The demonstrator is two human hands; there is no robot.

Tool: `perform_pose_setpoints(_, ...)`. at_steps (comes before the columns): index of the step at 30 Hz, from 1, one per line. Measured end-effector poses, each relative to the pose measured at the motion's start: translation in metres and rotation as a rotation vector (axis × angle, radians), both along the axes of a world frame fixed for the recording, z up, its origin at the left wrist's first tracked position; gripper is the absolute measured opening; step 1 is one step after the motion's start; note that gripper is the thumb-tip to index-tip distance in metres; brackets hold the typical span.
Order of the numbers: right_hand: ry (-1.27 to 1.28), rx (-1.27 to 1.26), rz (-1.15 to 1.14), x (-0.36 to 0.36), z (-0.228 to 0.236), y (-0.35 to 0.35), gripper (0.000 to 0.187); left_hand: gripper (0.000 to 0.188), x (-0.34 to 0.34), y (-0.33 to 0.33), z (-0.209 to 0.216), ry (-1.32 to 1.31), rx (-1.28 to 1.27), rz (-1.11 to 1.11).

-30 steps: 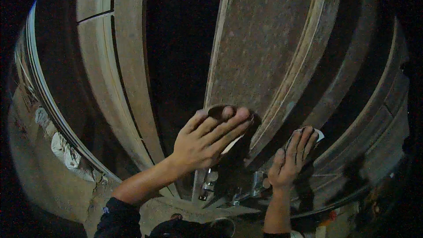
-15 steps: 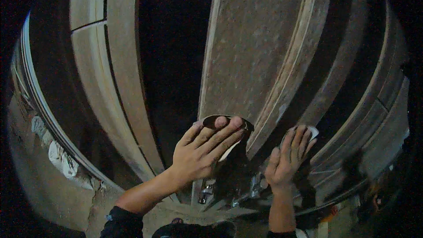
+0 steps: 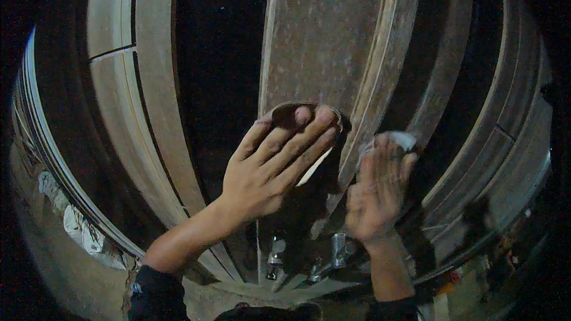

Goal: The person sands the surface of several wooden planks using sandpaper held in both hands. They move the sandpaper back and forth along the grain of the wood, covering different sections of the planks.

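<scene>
My left hand (image 3: 264, 169) lies over a thin round sheet (image 3: 285, 114) with a brown rim, its fingers stretched along it. A pale strip of its edge shows beside the little-finger side. Under it runs a long, flat brown board (image 3: 321, 47), its surface speckled and dull. To the right, my right hand (image 3: 380, 193) is blurred, its fingers over a rounded, whitish piece (image 3: 405, 140), over or near a narrower board on that side. Palms and much of both pieces are hidden, and the exact kind of either cannot be made out.
Long pale boards (image 3: 160, 83) stretch away on the left, with dark gaps between. More boards (image 3: 493, 119) curve along the right. Shiny metal fittings (image 3: 339, 251) sit near my body. White crumpled bags (image 3: 89, 238) lie on the floor at lower left.
Both hands have moved farther away from me, up the picture, carrying the round sheet and the whitish piece with them. The view has shifted slightly, so the boards sit a little more left.
</scene>
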State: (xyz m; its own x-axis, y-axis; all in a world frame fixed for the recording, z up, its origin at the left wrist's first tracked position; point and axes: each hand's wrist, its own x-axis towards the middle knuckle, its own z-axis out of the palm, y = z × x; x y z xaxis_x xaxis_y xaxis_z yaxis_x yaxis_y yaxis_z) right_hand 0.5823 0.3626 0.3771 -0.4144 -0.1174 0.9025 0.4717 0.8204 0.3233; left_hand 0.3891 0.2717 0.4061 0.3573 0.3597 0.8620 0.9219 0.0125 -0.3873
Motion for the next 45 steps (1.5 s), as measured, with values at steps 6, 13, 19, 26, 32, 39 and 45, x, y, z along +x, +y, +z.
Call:
perform_pose_setpoints(6, 0.101, 0.045, 0.1, -0.004, 0.044, 0.008, 0.055, 0.053, -0.017, 0.032, 0.056, -0.024, 0.263, -0.08)
perform_pose_setpoints(13, 0.465, 0.026, 0.556, -0.013, 0.056, 0.009, 0.067, 0.054, 0.006, 0.037, 0.104, -0.002, 0.586, -0.111)
perform_pose_setpoints(19, 0.295, 0.03, 0.234, -0.01, 0.052, 0.001, 0.067, 0.053, 0.005, 0.025, 0.081, -0.18, 0.231, -0.172)
perform_pose_setpoints(26, 0.186, -0.009, 0.076, -0.018, 0.006, -0.009, 0.038, 0.063, 0.001, 0.021, 0.047, -0.124, 0.252, -0.107)
perform_pose_setpoints(32, 0.077, 0.249, -0.106, -0.014, 0.03, -0.01, 0.031, 0.062, 0.003, 0.005, 0.027, -0.121, 0.11, -0.151)
perform_pose_setpoints(39, 0.284, 0.028, -0.043, -0.031, 0.073, -0.009, 0.037, 0.064, 0.006, 0.023, 0.047, -0.165, 0.24, -0.165)
perform_pose_setpoints(45, -0.037, 0.096, -0.295, -0.017, -0.003, -0.036, 0.042, 0.059, 0.011, 0.003, 0.016, -0.205, 0.151, -0.154)
